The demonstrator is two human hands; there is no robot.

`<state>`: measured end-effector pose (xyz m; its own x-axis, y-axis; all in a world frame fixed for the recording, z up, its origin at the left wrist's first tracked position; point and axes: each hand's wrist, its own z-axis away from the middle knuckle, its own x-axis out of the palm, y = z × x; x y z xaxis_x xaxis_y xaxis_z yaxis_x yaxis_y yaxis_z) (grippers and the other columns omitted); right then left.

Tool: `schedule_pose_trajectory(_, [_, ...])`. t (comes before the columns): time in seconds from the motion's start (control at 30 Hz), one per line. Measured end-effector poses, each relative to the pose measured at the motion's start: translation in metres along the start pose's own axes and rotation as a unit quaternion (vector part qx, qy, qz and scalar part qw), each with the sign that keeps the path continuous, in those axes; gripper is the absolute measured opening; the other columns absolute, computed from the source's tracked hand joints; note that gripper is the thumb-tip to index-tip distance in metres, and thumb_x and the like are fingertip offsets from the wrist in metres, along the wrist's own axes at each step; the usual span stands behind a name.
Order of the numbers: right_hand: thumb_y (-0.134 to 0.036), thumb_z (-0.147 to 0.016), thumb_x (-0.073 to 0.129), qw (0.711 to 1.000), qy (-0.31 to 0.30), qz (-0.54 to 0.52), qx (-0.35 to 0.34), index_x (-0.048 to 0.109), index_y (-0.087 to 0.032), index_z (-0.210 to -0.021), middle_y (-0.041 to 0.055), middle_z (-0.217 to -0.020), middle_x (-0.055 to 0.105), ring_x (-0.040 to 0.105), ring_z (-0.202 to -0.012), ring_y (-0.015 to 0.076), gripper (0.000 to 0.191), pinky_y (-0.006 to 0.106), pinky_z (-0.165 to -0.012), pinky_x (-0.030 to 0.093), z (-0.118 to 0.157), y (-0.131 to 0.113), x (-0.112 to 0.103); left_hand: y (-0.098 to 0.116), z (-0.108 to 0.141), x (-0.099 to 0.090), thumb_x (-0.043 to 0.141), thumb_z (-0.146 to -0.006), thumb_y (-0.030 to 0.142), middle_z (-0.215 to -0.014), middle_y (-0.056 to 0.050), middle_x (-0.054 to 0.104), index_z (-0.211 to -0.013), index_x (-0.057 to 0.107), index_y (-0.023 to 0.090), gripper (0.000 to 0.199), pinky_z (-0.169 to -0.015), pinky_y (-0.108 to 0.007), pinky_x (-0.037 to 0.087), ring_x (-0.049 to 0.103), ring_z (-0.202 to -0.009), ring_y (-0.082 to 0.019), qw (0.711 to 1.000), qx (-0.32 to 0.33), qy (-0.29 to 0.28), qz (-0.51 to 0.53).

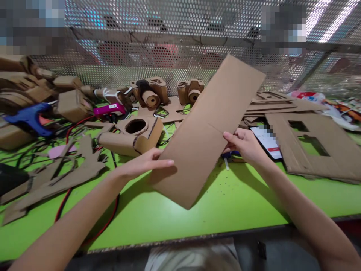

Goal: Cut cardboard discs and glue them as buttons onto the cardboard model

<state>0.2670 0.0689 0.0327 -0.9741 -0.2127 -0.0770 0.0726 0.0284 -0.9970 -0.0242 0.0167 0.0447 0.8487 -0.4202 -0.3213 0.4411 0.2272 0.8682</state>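
Note:
A long rectangular piece of cardboard [205, 131] is held up at a slant above the green table, its upper end leaning to the right. A short crease or cut line runs in from its right edge near the middle. My left hand [152, 161] grips the lower left edge, thumb on the front face and the other fingers hidden behind. On the right edge, my right hand [239, 143] pinches the sheet between thumb and fingers. Just left of the sheet lies a cardboard camera body [121, 141] with a round hole. Behind my right hand, a dark blue object is partly covered.
Two cardboard cameras [152, 96] stand at the back by the perforated metal screen [180, 52]. Left are a blue glue gun [32, 118], scraps [62, 184] and red-black cable. Right lie a phone [266, 141] and a cardboard panel with cut-outs [338, 135]. The green table's [169, 222] edge is near me.

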Motion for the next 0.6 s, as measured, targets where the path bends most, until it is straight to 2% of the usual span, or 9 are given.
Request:
schedule_pose_trajectory(0.1, [-0.062, -0.063, 0.076, 0.999, -0.005, 0.038, -0.007, 0.058, -0.018, -0.069, 0.0031, -0.065, 0.067, 0.065, -0.054, 0.016, 0.048, 0.029, -0.049, 0.055, 0.006, -0.006, 0.003, 0.001, 0.005, 0.015, 0.075, -0.063, 0.05, -0.114, -0.008, 0.071, -0.11, 0.062, 0.021, 0.057, -0.08, -0.034, 0.058, 0.068, -0.102, -0.029, 1.0, -0.001, -0.013, 0.027])
schedule_pose_trajectory(0.17, [-0.063, -0.062, 0.076, 0.998, 0.002, 0.058, -0.018, 0.058, -0.018, -0.068, 0.0015, -0.063, 0.065, 0.064, -0.053, 0.0156, 0.048, 0.028, -0.048, 0.053, 0.008, -0.008, 0.002, 0.0, 0.007, 0.025, 0.075, -0.064, 0.05, -0.121, -0.01, 0.068, -0.118, 0.057, 0.02, 0.064, -0.082, -0.034, 0.058, 0.066, -0.107, -0.028, 0.999, -0.002, -0.015, 0.039])
schedule_pose_trajectory(0.27, [-0.061, -0.062, 0.077, 0.996, 0.02, 0.077, -0.029, 0.059, -0.018, -0.068, 0.0008, -0.062, 0.064, 0.063, -0.055, 0.0157, 0.047, 0.029, -0.05, 0.051, 0.01, -0.006, -0.002, -0.001, 0.007, 0.035, 0.071, -0.067, 0.053, -0.12, -0.01, 0.069, -0.116, 0.057, 0.019, 0.061, -0.082, -0.034, 0.059, 0.066, -0.107, -0.028, 0.999, 0.0, -0.02, 0.045])
schedule_pose_trajectory(0.4, [-0.058, -0.066, 0.076, 0.996, 0.033, 0.079, -0.033, 0.058, -0.019, -0.066, 0.0004, -0.062, 0.063, 0.061, -0.058, 0.0153, 0.043, 0.028, -0.053, 0.05, 0.008, 0.0, -0.005, -0.005, 0.001, 0.038, 0.067, -0.071, 0.054, -0.115, -0.01, 0.071, -0.112, 0.06, 0.019, 0.055, -0.078, -0.034, 0.06, 0.069, -0.101, -0.028, 0.999, 0.005, -0.025, 0.029])
schedule_pose_trajectory(0.53, [-0.059, -0.071, 0.072, 0.998, 0.02, 0.062, -0.022, 0.061, -0.019, -0.07, 0.0012, -0.066, 0.064, 0.061, -0.058, 0.0142, 0.041, 0.027, -0.052, 0.05, 0.006, 0.003, -0.005, -0.007, -0.003, 0.038, 0.063, -0.075, 0.058, -0.108, -0.011, 0.073, -0.107, 0.063, 0.017, 0.052, -0.073, -0.033, 0.059, 0.071, -0.093, -0.027, 0.999, 0.029, -0.022, -0.036])
schedule_pose_trajectory(0.6, [-0.061, -0.071, 0.069, 0.998, 0.005, 0.054, -0.012, 0.062, -0.019, -0.075, 0.0019, -0.068, 0.066, 0.06, -0.056, 0.0136, 0.042, 0.027, -0.051, 0.049, 0.003, 0.003, -0.006, -0.002, 0.0, 0.036, 0.062, -0.077, 0.058, -0.094, -0.009, 0.075, -0.096, 0.066, 0.018, 0.045, -0.064, -0.031, 0.057, 0.071, -0.081, -0.026, 0.994, 0.062, -0.008, -0.089])
